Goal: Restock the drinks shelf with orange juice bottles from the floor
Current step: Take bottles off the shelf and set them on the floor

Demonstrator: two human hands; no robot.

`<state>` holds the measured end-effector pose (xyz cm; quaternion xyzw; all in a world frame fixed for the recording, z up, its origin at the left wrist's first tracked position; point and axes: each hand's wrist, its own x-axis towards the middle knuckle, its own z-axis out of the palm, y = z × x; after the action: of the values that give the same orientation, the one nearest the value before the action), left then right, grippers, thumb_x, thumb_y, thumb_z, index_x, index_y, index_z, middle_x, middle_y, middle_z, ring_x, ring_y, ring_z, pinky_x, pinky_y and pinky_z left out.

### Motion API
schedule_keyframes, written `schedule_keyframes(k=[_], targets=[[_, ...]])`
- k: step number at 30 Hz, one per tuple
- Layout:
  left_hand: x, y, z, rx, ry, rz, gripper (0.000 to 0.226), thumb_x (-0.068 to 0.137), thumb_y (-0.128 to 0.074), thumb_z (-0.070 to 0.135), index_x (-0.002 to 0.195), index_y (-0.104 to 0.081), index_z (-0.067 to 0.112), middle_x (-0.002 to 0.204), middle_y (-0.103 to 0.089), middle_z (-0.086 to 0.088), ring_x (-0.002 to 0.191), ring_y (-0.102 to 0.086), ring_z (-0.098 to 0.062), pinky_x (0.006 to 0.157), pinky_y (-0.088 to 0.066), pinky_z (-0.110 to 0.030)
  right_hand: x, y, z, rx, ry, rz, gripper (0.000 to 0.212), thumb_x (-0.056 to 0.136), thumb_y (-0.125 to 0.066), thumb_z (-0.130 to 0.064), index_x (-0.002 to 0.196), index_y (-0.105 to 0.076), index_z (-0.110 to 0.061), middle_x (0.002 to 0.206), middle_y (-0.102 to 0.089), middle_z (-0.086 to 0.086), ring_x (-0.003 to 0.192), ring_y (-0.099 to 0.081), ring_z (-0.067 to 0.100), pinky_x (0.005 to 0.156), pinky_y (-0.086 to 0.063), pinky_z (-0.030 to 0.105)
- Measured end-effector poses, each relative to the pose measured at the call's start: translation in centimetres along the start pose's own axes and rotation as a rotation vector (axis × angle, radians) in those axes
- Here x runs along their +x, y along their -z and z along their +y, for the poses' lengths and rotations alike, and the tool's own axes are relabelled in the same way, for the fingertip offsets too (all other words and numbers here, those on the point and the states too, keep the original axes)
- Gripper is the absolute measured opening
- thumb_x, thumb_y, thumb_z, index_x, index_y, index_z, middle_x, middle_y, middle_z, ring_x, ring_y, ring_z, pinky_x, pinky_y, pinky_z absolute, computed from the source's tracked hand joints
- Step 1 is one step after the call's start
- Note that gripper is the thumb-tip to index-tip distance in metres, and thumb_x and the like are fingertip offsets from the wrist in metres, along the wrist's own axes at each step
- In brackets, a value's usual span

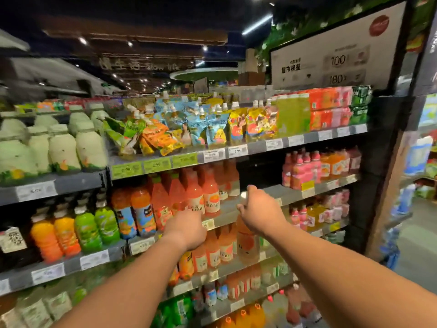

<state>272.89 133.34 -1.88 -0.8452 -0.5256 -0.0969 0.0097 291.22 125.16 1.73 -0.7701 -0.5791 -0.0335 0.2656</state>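
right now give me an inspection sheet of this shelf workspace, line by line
surface: second shelf has a bare gap beside the pink-orange bottles.
job's things: one bottle hangs below the right hand, white cap at the fist.
clutter: drink pouches heaped untidily on the top shelf; green bottles and orange bottles at left.
hands: right hand has its fingers curled round the bottle's neck; left hand reaches to the shelf edge, and its fingers are hidden.
cables: nothing seen.
surroundings: price sign above; aisle floor at right.

R hand (259, 209) grips juice bottle (247, 242) by shelf (274, 191).
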Motion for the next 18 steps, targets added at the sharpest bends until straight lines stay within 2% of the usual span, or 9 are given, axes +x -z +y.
schedule_keyframes(k=[4, 8, 12, 14, 18], targets=[[4.5, -1.8, 1.3, 0.014, 0.073, 0.025, 0.033, 0.083, -0.052, 0.038, 0.112, -0.062, 0.026, 0.113, -0.066, -0.002, 0.103, -0.063, -0.027, 0.077, -0.050, -0.033, 6.7, -1.1, 3.0, 0.090, 0.015, 0.035, 0.038, 0.090, -0.061, -0.040, 0.113, -0.047, -0.014, 0.108, -0.061, 0.009, 0.101, -0.061, 0.034, 0.076, -0.046, 0.037], [8.4, -3.7, 2.8, -0.027, 0.110, -0.002, 0.033, 0.083, -0.049, 0.039, 0.111, -0.062, 0.027, 0.111, -0.068, -0.003, 0.101, -0.063, -0.029, 0.082, -0.054, -0.037, 12.0, -2.8, 5.2, 0.184, 0.051, 0.056, 0.031, 0.091, -0.062, -0.037, 0.107, -0.047, -0.017, 0.100, -0.059, 0.005, 0.092, -0.061, 0.032, 0.068, -0.040, 0.032], [11.5, -4.4, 4.2, 0.021, 0.153, -0.036, 0.035, 0.083, -0.049, 0.038, 0.114, -0.059, 0.026, 0.110, -0.067, -0.004, 0.099, -0.063, -0.030, 0.083, -0.054, -0.040, 16.3, -4.5, 6.7, 0.218, 0.111, 0.029, 0.025, 0.088, -0.063, -0.033, 0.096, -0.041, -0.022, 0.091, -0.051, -0.001, 0.082, -0.059, 0.029, 0.063, -0.042, 0.034], [12.8, -4.9, 4.4, 0.042, 0.187, -0.039, 0.039, 0.083, -0.047, 0.037, 0.118, -0.059, 0.026, 0.111, -0.067, -0.005, 0.100, -0.063, -0.030, 0.084, -0.054, -0.039, 18.2, -5.4, 7.2, 0.241, 0.161, 0.005, 0.023, 0.090, -0.061, -0.032, 0.096, -0.041, -0.022, 0.092, -0.052, -0.001, 0.081, -0.059, 0.029, 0.065, -0.046, 0.036], [13.9, -5.6, 4.6, 0.031, 0.300, -0.037, 0.036, 0.082, -0.048, 0.037, 0.114, -0.062, 0.028, 0.108, -0.068, -0.001, 0.096, -0.065, -0.027, 0.081, -0.056, -0.039, 21.4, -7.7, 7.7, 0.268, 0.283, -0.044, 0.020, 0.093, -0.058, -0.030, 0.094, -0.039, -0.023, 0.091, -0.053, 0.001, 0.078, -0.060, 0.027, 0.068, -0.053, 0.043]])
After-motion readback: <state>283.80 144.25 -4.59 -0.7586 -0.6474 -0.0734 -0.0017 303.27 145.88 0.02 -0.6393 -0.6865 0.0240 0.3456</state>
